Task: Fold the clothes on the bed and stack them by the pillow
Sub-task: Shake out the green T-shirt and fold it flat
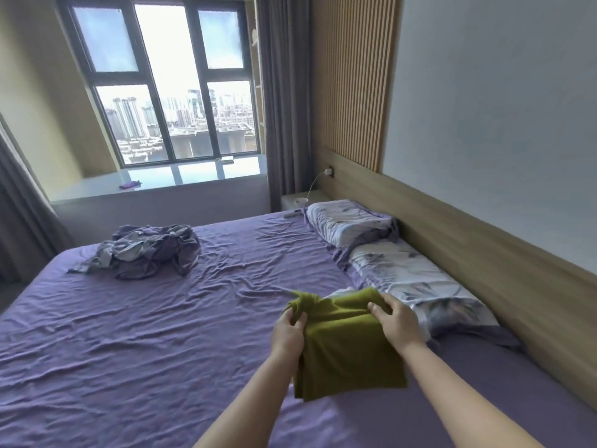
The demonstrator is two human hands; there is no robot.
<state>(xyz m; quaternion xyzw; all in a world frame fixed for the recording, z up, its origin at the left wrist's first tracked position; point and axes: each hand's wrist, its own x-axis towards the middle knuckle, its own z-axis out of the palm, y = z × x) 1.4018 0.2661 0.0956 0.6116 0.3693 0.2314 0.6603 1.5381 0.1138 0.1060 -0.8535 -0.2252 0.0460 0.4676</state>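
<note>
Head view of a bed (135,344) covered with a wrinkled purple sheet, seen from its near side. Both bare forearms reach in from the lower edge. The left hand (288,331) pinches the left edge of a folded olive-green garment (349,347), its grip clamped on a bunched fold of the cloth between thumb and fingers. The right hand (395,321) grips the garment's far right corner, thumb on top and fingers curled over the edge, its grip likewise clamped on the cloth. The garment lies as a rough rectangle at the near right of the bed, its far edge against the near floral pillow (416,286); a strip of white fabric (339,291) shows just beyond the green cloth, touching the pillow's left side.

A second floral pillow (349,223) lies farther along the wooden headboard (484,240) at right. A loose heap of grey and purple clothes (148,250) sits unfolded at the far left of the bed, well apart from the hands.

Beyond the bed, a small bedside stand (298,198) carries a white cable running up to a wall plug (329,172). A window (161,79) with dark frames shows city buildings; a small purple object (129,185) rests on the sill. Grey curtains (281,92) hang right of the window.
</note>
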